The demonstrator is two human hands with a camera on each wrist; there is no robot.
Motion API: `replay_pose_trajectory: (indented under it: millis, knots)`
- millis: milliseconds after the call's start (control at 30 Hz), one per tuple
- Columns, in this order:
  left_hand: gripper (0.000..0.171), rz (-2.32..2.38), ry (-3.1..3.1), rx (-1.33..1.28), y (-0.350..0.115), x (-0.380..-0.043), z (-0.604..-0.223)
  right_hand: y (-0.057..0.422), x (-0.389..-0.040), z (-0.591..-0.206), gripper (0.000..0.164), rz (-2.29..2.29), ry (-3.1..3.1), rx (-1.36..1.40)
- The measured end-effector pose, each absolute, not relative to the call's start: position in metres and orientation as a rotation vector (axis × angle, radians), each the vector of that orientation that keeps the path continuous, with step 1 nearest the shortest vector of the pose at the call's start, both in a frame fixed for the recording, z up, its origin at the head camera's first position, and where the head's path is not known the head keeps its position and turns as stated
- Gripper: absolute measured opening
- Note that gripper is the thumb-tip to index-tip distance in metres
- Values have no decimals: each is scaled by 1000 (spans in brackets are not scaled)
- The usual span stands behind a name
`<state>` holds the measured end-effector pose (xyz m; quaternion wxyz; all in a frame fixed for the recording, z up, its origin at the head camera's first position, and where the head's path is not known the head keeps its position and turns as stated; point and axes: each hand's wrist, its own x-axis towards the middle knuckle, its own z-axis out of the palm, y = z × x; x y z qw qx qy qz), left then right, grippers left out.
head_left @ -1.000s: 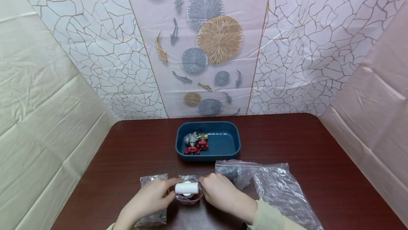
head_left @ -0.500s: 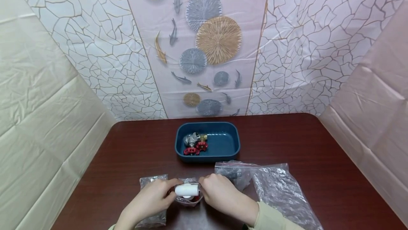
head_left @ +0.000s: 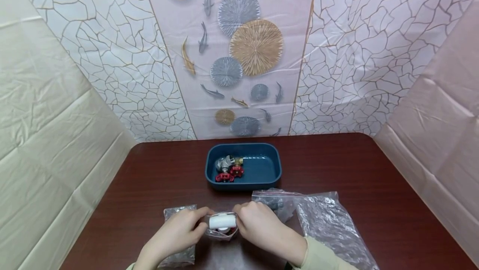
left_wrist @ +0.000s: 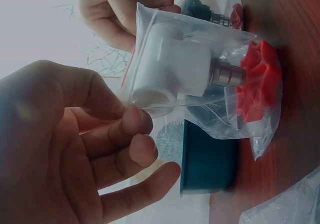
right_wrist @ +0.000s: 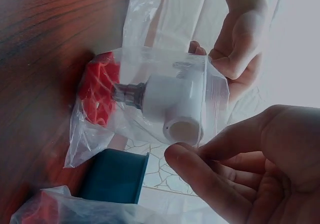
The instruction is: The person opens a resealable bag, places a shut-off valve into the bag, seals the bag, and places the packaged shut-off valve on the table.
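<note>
A white valve (left_wrist: 187, 66) with a metal neck and a red handwheel (left_wrist: 260, 81) sits inside a clear zip bag (left_wrist: 265, 144), handwheel down, white body near the bag's mouth. My left hand (head_left: 179, 230) pinches one side of that mouth between thumb and index finger, its other fingers loosely bent in the left wrist view. At the opposite side, my right hand (head_left: 260, 224) pinches the mouth's other corner, thumb against fingertip. The bag hangs between both hands, close over the table.
Beyond the hands stands a blue tray (head_left: 263, 184) with several red-handled valves (head_left: 224, 176) in its left part. A clear bag (head_left: 181, 257) lies under the left forearm. To the right are a zip bag (head_left: 275, 205) holding something dark and a large flat plastic bag (head_left: 337, 220).
The valve's white body has shifted slightly right between the hands, and the bag's mouth edge now shows behind it. Both hands have kept their pinch and barely moved.
</note>
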<state>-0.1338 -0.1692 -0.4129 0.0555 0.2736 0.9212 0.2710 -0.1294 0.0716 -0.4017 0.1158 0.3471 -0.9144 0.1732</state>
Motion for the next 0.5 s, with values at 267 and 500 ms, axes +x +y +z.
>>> replay_pose_trajectory:
  millis: [267,500]
  knots:
    - [23,811,2870,870,-168,-130,-407,73,-130,-399,12,583,-2690,997]
    - [25,859,2881,843,-169,-130,-399,75,-129,-396,7,630,-2610,980]
